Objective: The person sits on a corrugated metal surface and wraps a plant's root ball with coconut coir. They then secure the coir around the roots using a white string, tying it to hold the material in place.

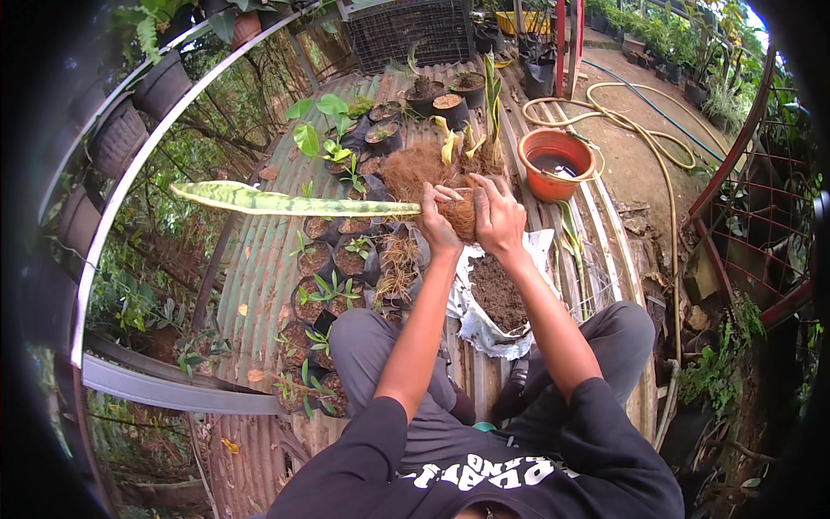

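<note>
A long variegated snake plant leaf (292, 204) lies sideways in the air, its tip to the left. At its base is a ball of brown coconut fibre (459, 217), cupped between both hands. My left hand (439, 224) wraps the leaf base and the ball's left side. Against the right side press the fingers and thumb of my right hand (498, 214). Just beyond sits a heap of loose coconut fibre (415, 167). Below my hands, an opened white sack (541, 250) holds dark soil (496, 292).
An orange pot (556, 185) with dark liquid stands at right. Potted seedlings (350, 253) in black bags line the left. Cut leaf pieces (570, 240) lie on the corrugated metal sheet (253, 279). A beige hose (668, 162) coils on the ground. A metal rail (130, 162) curves along the left.
</note>
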Demonstrator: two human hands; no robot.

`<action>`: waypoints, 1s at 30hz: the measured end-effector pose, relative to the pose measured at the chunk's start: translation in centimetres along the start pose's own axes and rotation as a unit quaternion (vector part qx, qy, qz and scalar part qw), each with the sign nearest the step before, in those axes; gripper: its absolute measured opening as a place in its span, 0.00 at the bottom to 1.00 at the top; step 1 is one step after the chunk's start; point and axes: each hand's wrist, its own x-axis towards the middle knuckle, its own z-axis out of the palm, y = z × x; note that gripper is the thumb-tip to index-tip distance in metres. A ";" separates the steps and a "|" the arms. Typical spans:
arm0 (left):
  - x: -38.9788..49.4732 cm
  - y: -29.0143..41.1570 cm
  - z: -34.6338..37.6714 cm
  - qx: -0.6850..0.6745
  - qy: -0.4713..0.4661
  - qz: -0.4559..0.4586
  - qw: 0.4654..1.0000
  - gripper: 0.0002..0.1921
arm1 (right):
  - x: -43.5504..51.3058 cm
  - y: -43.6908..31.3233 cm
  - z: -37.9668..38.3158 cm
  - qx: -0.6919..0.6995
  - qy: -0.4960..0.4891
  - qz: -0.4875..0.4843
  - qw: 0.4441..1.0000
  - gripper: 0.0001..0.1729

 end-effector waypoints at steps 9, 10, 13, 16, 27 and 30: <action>0.3 0.3 -0.1 0.033 -0.023 -0.003 0.999 0.20 | 0.8 1.6 0.7 -0.063 0.069 -0.161 0.983 0.24; 0.4 0.6 -0.1 0.046 -0.035 0.006 0.998 0.20 | 0.5 1.6 0.7 -0.003 0.026 -0.113 0.993 0.23; 0.8 1.3 -0.6 0.060 -0.084 0.025 0.994 0.20 | 0.1 0.5 0.3 0.055 -0.044 -0.036 0.997 0.23; 1.6 2.0 -1.6 0.065 -0.153 0.029 0.986 0.20 | 0.4 0.0 -0.1 0.058 -0.079 -0.004 0.995 0.25; 0.1 2.6 -0.8 -0.066 -0.172 -0.131 0.974 0.20 | 2.4 3.3 -1.3 0.147 -0.451 0.181 0.861 0.50; 0.6 1.8 -1.5 -0.058 -0.223 -0.132 0.964 0.20 | 1.4 3.8 -1.4 0.261 -0.439 0.188 0.839 0.54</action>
